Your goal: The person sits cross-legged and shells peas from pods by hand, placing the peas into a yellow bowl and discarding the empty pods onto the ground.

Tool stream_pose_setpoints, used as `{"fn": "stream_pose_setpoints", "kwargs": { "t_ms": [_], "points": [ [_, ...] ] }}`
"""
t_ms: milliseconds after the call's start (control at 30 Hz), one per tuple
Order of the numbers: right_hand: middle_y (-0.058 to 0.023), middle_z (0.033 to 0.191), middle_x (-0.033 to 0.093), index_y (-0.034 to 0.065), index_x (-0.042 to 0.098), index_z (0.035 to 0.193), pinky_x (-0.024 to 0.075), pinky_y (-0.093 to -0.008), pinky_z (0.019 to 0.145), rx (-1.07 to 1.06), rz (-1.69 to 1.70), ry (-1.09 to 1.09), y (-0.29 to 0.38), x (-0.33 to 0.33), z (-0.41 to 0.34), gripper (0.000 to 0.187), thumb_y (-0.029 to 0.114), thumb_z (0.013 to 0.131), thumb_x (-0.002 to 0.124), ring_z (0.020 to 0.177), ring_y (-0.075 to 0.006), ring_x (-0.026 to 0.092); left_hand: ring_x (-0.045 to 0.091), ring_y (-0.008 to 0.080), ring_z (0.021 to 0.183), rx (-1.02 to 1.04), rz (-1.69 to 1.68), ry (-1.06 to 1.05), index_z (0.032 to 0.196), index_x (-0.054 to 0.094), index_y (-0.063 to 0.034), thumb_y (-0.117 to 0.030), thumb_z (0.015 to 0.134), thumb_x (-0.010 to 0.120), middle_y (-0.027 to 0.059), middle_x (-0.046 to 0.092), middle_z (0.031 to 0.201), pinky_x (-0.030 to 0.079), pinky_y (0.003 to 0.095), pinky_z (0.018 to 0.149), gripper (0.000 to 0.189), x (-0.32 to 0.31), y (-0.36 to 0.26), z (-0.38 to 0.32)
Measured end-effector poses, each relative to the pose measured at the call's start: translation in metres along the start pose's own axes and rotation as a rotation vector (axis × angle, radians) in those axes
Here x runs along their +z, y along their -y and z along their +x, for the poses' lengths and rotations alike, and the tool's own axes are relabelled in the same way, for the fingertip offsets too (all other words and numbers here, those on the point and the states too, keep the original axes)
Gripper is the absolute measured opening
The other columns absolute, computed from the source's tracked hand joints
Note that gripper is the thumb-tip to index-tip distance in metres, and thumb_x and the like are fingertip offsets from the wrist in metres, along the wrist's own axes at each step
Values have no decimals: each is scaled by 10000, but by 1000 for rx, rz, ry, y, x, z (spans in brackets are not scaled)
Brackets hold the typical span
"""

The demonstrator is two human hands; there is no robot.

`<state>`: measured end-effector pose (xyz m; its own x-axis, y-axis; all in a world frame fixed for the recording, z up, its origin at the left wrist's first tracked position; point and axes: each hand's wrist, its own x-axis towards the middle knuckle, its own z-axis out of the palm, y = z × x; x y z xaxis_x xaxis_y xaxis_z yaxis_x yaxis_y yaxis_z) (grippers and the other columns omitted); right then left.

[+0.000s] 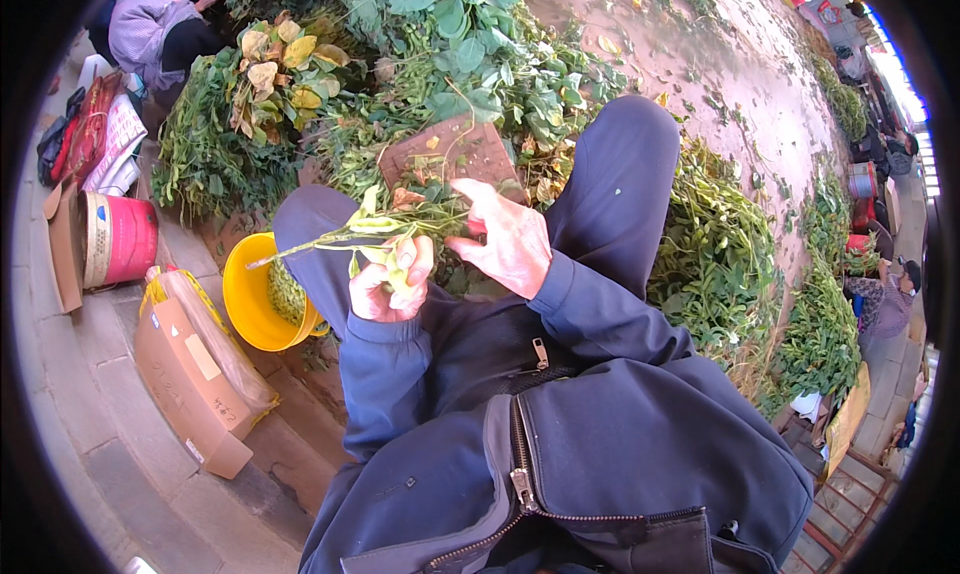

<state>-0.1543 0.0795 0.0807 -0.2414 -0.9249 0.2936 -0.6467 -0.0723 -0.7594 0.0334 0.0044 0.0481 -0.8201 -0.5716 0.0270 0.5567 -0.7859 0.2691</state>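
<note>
My left hand (391,278), in front of my lap, grips green bean pods on a cut stalk, probably soybean. The bean stalk (311,245) runs out leftward past my knee, and its pods and leaves (373,221) lie above my fingers. Just to the right, my right hand (510,236) has thumb and forefinger spread beside the stems' leafy end, with nothing visible between them. By my left knee a yellow bucket (244,304) holds small green pods or beans (285,293). Beyond my hands lies a reddish-brown board (450,150) with plant scraps on it.
Heaped bean plants (450,41) lie ahead, with another pile (712,251) by my right knee. On the left are a cardboard box (187,379), a red and white bucket (120,240) and bags (97,135). A person (161,26) sits at upper left; another person (889,300) is far right.
</note>
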Motion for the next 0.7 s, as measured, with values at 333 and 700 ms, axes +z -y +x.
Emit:
{"fn": "stream_pose_setpoints", "kwargs": {
  "t_ms": [333,700],
  "points": [
    [51,688,536,48,714,1071,378,-228,590,161,483,414,-28,-29,45,160,162,976,654,644,-30,448,366,97,402,26,159,-437,1179,548,104,-30,857,550,120,540,730,304,214,349,349,9,-25,-13],
    [8,643,524,29,660,954,385,-277,567,146,334,537,-10,-41,69,214,238,987,627,600,-75,464,349,17,503,244,625,-501,1248,666,15,-89,974,625,3,583,735,250,169,465,296,17,8,1]
  ]
}}
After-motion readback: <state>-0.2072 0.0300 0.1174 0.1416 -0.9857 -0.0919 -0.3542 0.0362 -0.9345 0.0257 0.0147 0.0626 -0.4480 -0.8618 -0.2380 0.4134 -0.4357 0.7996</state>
